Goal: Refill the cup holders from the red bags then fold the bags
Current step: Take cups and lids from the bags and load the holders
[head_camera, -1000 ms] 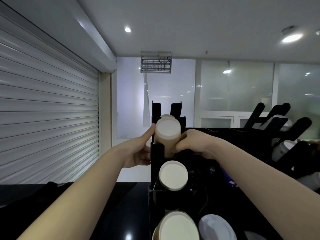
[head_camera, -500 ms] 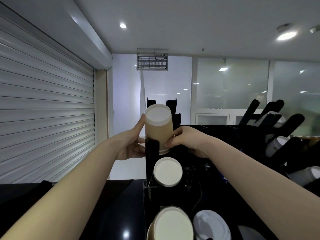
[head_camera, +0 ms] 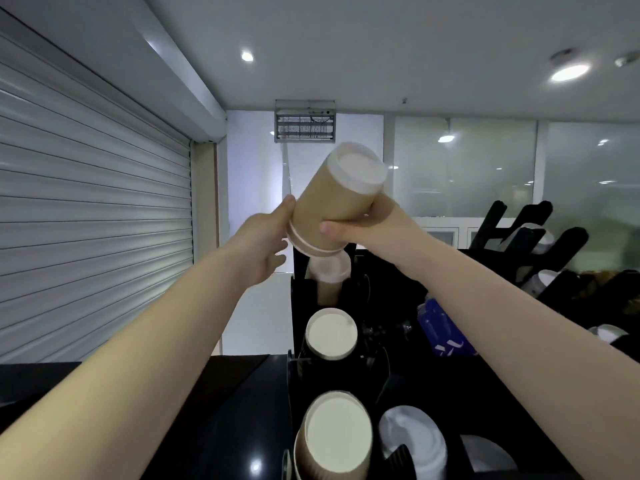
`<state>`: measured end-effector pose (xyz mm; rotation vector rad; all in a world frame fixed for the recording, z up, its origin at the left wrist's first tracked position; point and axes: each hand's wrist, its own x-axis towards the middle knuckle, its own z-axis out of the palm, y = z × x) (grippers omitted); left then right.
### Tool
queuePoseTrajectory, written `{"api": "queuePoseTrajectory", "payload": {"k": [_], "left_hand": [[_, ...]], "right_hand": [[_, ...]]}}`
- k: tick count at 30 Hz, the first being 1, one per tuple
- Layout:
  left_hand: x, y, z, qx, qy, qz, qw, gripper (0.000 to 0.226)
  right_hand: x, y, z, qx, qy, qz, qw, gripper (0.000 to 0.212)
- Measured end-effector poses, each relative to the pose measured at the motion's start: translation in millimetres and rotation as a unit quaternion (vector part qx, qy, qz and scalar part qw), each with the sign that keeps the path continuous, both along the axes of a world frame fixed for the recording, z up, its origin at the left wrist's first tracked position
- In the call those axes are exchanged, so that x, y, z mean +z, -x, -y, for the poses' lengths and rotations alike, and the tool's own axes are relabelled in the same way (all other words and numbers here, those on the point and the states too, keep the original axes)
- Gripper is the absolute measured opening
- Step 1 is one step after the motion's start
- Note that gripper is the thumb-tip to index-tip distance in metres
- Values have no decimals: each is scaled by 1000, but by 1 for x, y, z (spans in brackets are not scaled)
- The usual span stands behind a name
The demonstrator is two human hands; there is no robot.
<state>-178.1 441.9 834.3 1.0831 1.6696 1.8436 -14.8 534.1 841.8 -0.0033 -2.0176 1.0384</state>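
- The stack point(head_camera: 332, 202) of paper cups is held tilted above the holder point(head_camera: 301, 299), clear of its top slot, where a cup point(head_camera: 329, 271) sits.
- The stack is clasped at mid-wall by the right hand point(head_camera: 367, 226). The left hand point(head_camera: 263, 247) touches it near the rims — whether its fingers clasp cannot be told.
- The cups are judged light, thin-walled and easily crushed — best taken gently with 2 hands, near the rolled rims.
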Motion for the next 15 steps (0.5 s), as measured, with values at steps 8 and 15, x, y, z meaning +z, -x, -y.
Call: {"api": "queuePoseTrajectory", "payload": {"k": [8, 15], "left_hand": [[11, -13, 6, -1, -94, 34, 995, 30], [-11, 2, -6, 104, -26, -183, 977, 47]], "right_hand": [[22, -10, 18, -85, -121, -149, 978, 71], [43, 15, -23, -210, -138, -94, 963, 79]]}}
